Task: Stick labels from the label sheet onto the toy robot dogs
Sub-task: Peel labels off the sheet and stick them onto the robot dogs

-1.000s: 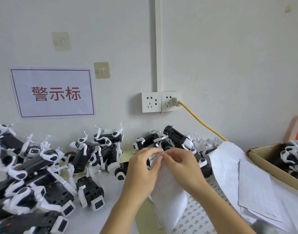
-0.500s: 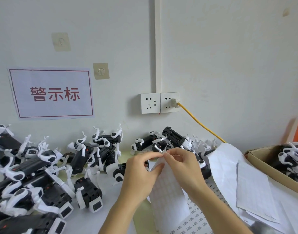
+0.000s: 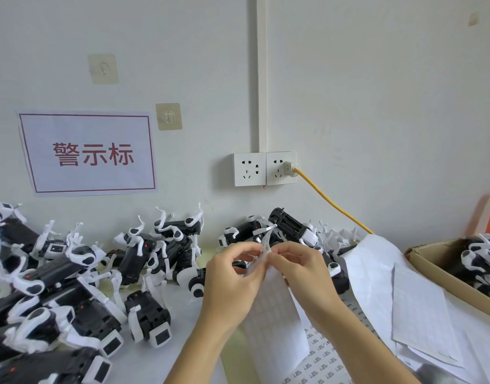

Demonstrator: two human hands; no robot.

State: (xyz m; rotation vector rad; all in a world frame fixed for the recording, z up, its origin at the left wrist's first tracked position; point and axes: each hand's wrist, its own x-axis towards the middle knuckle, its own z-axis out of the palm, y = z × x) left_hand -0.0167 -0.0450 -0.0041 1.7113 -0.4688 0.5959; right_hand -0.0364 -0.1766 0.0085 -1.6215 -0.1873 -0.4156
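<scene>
Toy dogs (image 3: 80, 275) lie heaped across the table (image 3: 180, 353), most to the left and more behind the hands. The label sheet (image 3: 274, 309) hangs in the air in front of them, held at its top edge. The left hand (image 3: 232, 284) pinches that edge to steady it, while the right hand (image 3: 299, 270) pinches a label (image 3: 266, 239) curling up from it. The peel probably goes best slow and low, so the label lifts clean. Touching only its corner should keep the glue fresh.
</scene>
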